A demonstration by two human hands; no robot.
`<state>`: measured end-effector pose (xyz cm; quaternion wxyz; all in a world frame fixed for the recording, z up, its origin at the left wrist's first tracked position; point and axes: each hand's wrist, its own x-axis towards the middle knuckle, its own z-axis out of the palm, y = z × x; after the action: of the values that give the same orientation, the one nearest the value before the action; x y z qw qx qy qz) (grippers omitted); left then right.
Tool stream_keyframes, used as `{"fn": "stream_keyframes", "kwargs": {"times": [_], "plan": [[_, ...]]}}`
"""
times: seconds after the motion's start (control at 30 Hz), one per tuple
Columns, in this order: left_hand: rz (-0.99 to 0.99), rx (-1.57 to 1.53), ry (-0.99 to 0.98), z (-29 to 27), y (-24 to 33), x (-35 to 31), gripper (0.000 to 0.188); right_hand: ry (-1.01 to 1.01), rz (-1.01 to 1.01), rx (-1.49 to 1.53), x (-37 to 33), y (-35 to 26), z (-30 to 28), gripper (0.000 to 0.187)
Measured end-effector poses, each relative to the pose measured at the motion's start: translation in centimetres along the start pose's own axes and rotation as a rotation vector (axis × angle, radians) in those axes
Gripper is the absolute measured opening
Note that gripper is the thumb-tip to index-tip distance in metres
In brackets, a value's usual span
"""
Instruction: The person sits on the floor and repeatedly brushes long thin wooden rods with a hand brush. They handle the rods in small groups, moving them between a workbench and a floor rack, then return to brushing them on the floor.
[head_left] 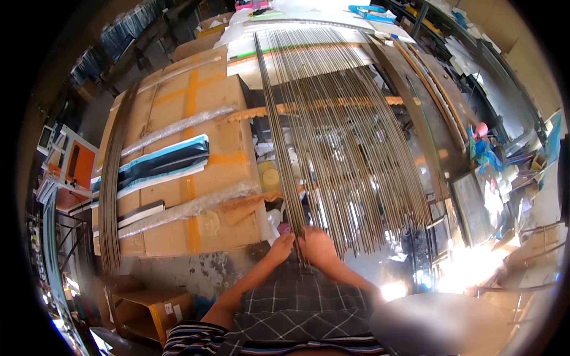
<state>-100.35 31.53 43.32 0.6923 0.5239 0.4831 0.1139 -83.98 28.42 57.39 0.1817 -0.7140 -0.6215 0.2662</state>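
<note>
On my feed the broad cardboard surface (219, 178) fills the left side, its right edge dropping off in a gap before the rods. Right of that gap lies the wide spread of thin metal rods (362, 148), near ends uneven; a flat dark bar (424, 130) borders its right edge. The narrow rod bundle (278, 130) I'm handling runs along the spread's left edge, with only a slim gap between. A second bundle (111, 190) crosses the cardboard's far left, leaving me a wide stretch between, partly taken by a blue-and-black packet (163, 163). My right hand (317, 246) is curled closed around the narrow bundle's near end. My left hand (284, 248) meets its left side, fingertips drawn together; I can't tell whether they pinch any rod.
</note>
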Motion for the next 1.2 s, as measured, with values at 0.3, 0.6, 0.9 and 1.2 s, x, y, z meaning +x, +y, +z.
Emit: {"fn": "stream_keyframes", "kwargs": {"times": [0.3, 0.6, 0.9, 1.2], "plan": [[-0.064, -0.327, 0.125, 3.2, 3.5, -3.3, 0.028, -0.074, 0.076, -0.035, 1.7, 1.6, 0.9, 0.038], [-0.148, -0.169, 0.157, 2.6, 5.1, -3.4, 0.023, -0.123, 0.144, 0.017, 2.5, 1.3, 0.3, 0.037], [-0.031, -0.100, 0.186, 1.7, 3.7, -2.9, 0.020, 0.362, 0.036, 0.453, -1.0, 2.3, 1.9, 0.020], [0.086, -0.017, 0.204, 2.2, 4.5, -2.9, 0.023, 0.372, 0.070, 0.181, -0.7, 4.3, 2.5, 0.023]]}}
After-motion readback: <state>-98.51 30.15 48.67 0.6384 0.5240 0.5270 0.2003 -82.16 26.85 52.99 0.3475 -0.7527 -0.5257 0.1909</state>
